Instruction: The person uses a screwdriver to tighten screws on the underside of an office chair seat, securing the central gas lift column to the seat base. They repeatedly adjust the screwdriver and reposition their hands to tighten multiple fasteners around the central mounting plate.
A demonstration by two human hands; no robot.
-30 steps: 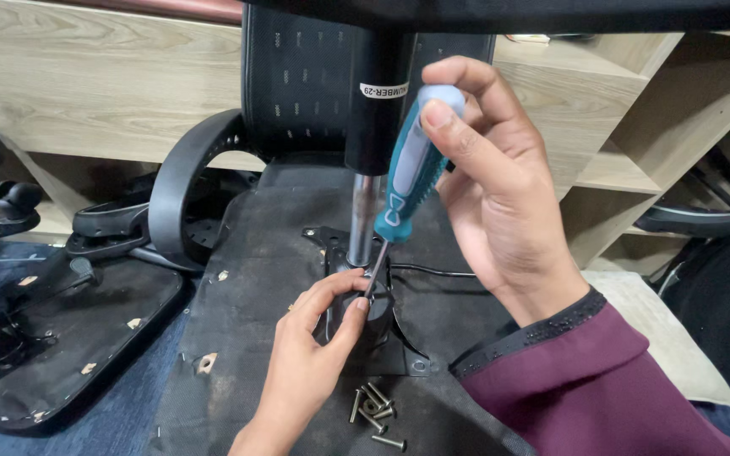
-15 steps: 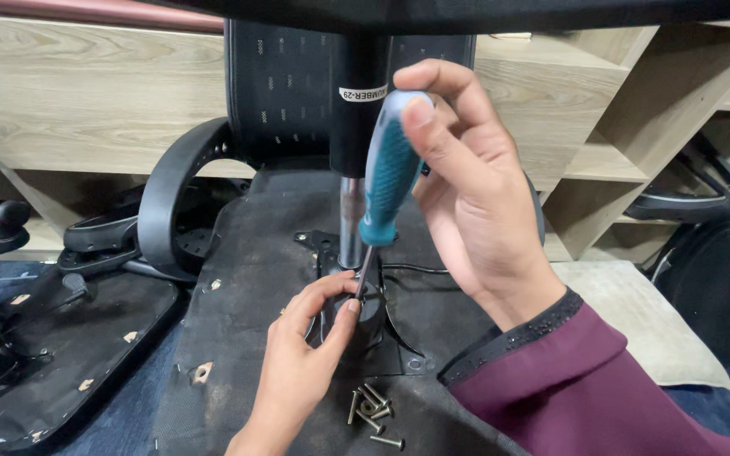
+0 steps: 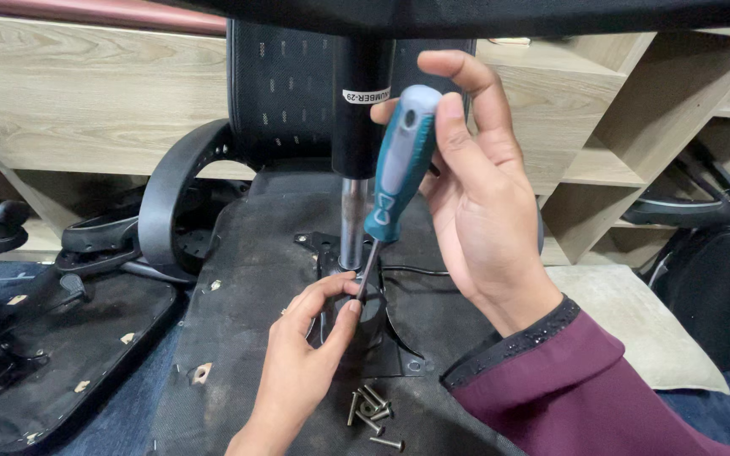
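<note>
1. Screwdriver (image 3: 399,165) — teal handle with a pale grey cap — stands nearly upright at the centre of the view. The right hand (image 3: 475,211) is wrapped around its handle, thumb along the front and index finger curled over the top.
2. Its thin shaft runs down to the black metal mechanism plate (image 3: 382,338) on the underside of the overturned chair seat (image 3: 247,279), just at 5 o'clock from the base of the chrome gas-lift column (image 3: 351,221).
3. The left hand (image 3: 306,355) comes up from 6 o'clock. Its thumb and forefinger are pinched narrow around the shaft tip, steadying it; whatever fastener sits under the tip is hidden by those fingers.
4. Done, by the look of it: a small heap of loose screws (image 3: 372,409) lies on the seat fabric at 6 o'clock from the plate, so several fasteners are already out of their holes.
5. Left, as I judge it — the plate sits on the seat, and the tool is engaged at one fixing point. Whether that screw is going in or coming out cannot be told.
6. Another black seat pan (image 3: 52,346) lies at 9 o'clock.
</note>
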